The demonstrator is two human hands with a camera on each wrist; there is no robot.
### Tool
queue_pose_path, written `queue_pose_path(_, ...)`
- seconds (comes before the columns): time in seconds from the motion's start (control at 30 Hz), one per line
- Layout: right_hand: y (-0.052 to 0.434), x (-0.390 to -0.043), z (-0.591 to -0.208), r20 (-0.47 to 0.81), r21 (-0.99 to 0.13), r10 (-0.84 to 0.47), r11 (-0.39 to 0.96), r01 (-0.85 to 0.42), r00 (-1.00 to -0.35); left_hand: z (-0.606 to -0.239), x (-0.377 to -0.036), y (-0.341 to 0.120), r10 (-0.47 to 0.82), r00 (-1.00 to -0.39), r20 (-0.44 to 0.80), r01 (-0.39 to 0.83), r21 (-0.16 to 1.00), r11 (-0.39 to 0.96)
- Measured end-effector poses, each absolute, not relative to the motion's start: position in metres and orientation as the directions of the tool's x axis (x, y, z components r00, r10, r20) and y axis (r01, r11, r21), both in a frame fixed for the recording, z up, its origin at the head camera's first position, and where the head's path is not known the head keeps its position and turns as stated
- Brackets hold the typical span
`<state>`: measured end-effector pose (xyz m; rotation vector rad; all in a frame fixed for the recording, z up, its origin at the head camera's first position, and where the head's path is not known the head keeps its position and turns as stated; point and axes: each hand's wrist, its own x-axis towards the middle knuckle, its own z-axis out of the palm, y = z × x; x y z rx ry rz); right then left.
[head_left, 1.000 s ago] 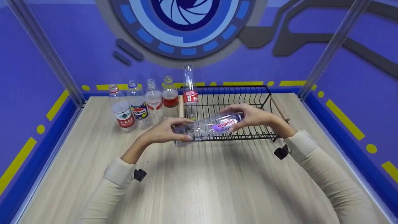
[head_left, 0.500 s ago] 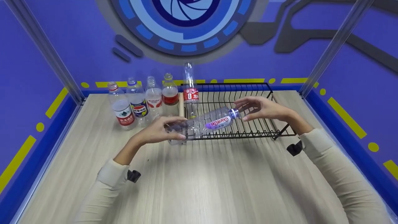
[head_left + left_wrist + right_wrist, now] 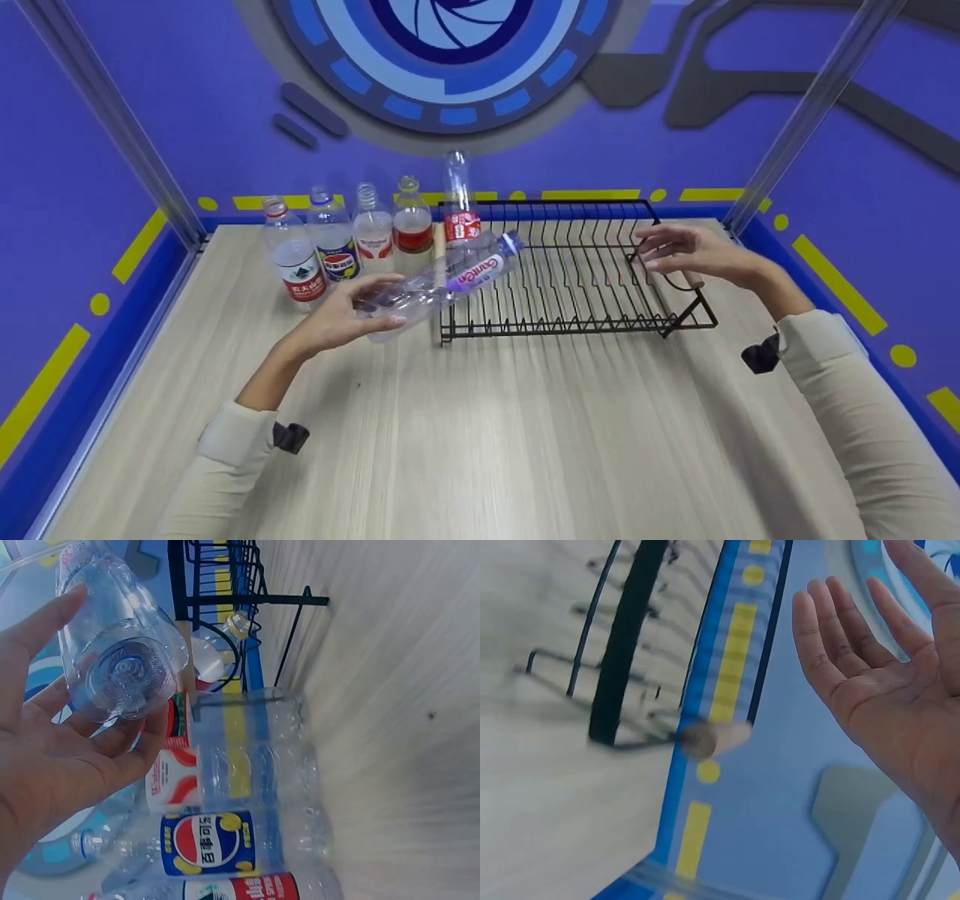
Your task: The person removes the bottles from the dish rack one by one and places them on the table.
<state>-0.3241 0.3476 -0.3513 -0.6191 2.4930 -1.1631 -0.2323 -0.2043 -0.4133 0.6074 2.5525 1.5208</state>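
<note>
Clear bottle (image 3: 439, 283) held by its base in my left hand (image 3: 341, 319), tilted neck-up over the table.
My fingers wrap its bottom end, so the cap points toward the black wire rack (image 3: 577, 277); my right hand (image 3: 686, 251) hovers relaxed and empty by the rack's far side. Five bottles (image 3: 360, 232) stand upright behind, left of the rack.

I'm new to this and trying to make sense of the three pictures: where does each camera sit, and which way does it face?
Head: worn on the head, facing forward and down at the table; shows both sleeved arms, left hand gripping the clear bottle, right hand by the black rack.
Left wrist: beside the left palm, looking at the bottle's base and the standing bottles.
Right wrist: looks past the open right palm at the rack's end and the blue wall.
Shared: bottle and rack appear in the head and left wrist views.
</note>
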Motion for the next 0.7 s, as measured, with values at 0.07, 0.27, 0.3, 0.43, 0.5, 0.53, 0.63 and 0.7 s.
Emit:
queue_pose_path(0.07, 0.357, -0.326, -0.352, -0.104, -0.789, -0.503, 0.567, -0.237, -0.858, -0.415, -0.231, -0.210, 0.360, -0.926, 0.112, 0.265, 0.871, 0.413)
queue_pose_path(0.27, 0.381, -0.329, -0.355, -0.128, -0.793, -0.455, 0.580, -0.184, -0.881, -0.421, -0.225, -0.228, 0.298, -0.949, 0.101, 0.216, 0.896, 0.387)
queue_pose_path(0.3, 0.384, -0.329, -0.355, -0.131, -0.795, -0.443, 0.582, -0.173, -0.887, -0.422, -0.223, -0.230, 0.285, -0.954, 0.098, 0.207, 0.900, 0.383)
queue_pose_path(0.43, 0.397, -0.332, -0.359, -0.128, -0.812, -0.424, 0.564, -0.151, -0.897, -0.425, -0.221, -0.241, 0.231, -0.968, 0.096, 0.176, 0.918, 0.354)
queue_pose_path(0.5, 0.402, -0.333, -0.361, -0.124, -0.816, -0.417, 0.559, -0.147, -0.900, -0.426, -0.219, -0.247, 0.205, -0.974, 0.099, 0.165, 0.927, 0.335)
queue_pose_path(0.53, 0.405, -0.333, -0.362, -0.120, -0.817, -0.414, 0.557, -0.147, -0.902, -0.427, -0.218, -0.250, 0.194, -0.976, 0.099, 0.160, 0.931, 0.328)
queue_pose_path(0.63, 0.410, -0.334, -0.365, -0.119, -0.811, -0.393, 0.569, -0.140, -0.912, -0.429, -0.214, -0.259, 0.163, -0.982, 0.096, 0.142, 0.942, 0.304)
queue_pose_path(0.7, 0.414, -0.334, -0.367, -0.122, -0.802, -0.379, 0.582, -0.134, -0.918, -0.430, -0.211, -0.266, 0.140, -0.986, 0.093, 0.131, 0.947, 0.294)
